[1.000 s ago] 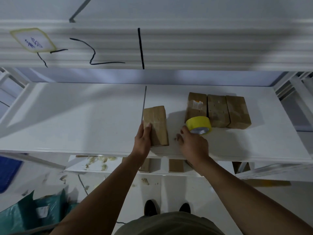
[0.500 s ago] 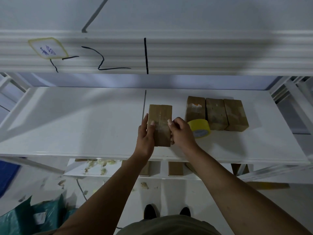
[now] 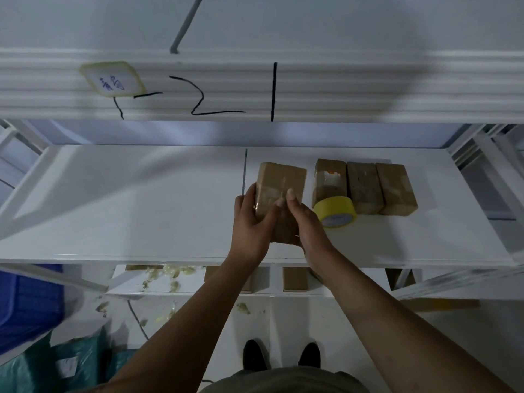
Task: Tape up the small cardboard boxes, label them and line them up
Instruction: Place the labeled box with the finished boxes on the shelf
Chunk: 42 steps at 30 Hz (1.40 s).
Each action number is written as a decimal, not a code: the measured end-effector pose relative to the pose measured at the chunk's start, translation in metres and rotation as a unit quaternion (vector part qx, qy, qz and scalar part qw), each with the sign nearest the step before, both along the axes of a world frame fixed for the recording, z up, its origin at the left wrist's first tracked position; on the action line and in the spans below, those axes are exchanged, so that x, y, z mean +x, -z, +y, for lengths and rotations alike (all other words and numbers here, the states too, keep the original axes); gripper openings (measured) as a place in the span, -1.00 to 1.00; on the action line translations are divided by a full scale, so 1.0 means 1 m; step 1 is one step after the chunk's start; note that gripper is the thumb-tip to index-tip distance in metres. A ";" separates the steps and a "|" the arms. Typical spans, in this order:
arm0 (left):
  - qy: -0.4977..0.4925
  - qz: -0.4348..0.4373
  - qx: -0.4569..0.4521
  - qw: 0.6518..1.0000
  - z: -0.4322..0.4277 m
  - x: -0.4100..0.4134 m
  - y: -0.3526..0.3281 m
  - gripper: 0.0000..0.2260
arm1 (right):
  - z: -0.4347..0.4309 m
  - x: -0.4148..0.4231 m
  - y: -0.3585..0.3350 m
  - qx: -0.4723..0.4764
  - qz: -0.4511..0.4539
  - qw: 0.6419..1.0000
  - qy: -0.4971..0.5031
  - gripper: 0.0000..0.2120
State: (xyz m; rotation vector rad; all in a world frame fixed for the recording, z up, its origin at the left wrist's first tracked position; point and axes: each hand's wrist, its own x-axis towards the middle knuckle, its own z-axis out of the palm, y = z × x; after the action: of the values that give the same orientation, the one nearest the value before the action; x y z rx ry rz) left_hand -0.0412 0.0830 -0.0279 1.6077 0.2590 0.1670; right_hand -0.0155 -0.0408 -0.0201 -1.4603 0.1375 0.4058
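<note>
A small brown cardboard box [image 3: 280, 182] with clear tape along its top is held over the white shelf [image 3: 127, 211], tilted slightly. My left hand [image 3: 251, 222] grips its left side and my right hand [image 3: 304, 222] grips its right side, fingers on the top face. Three more small boxes stand side by side at the right: the left one [image 3: 329, 180] with a torn pale patch, the middle one [image 3: 364, 188], the right one [image 3: 395, 191]. A yellow tape roll [image 3: 336, 211] lies on the shelf in front of the leftmost of them, just right of my right hand.
An upper shelf edge [image 3: 340, 89] with black marks and a yellow-rimmed label [image 3: 113, 79] hangs overhead. A lower shelf [image 3: 269, 279] holds more brown boxes and scraps. A blue crate [image 3: 25, 302] and green bag [image 3: 42, 370] sit on the floor at the left.
My right hand left the tape roll and joined my left hand on the box. The box was lifted and turned in both hands.
</note>
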 end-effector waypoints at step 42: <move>-0.142 0.059 -0.101 0.983 0.009 -0.070 -0.025 -0.65 | -0.003 -0.051 -0.004 0.019 -0.085 0.990 -0.108 -0.44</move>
State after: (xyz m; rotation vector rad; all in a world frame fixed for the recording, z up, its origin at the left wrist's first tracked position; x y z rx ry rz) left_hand -0.1116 0.0920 -0.0024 1.3749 0.5800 0.2564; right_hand -0.0661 -0.0441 -0.0165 -1.4703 -0.1656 0.4532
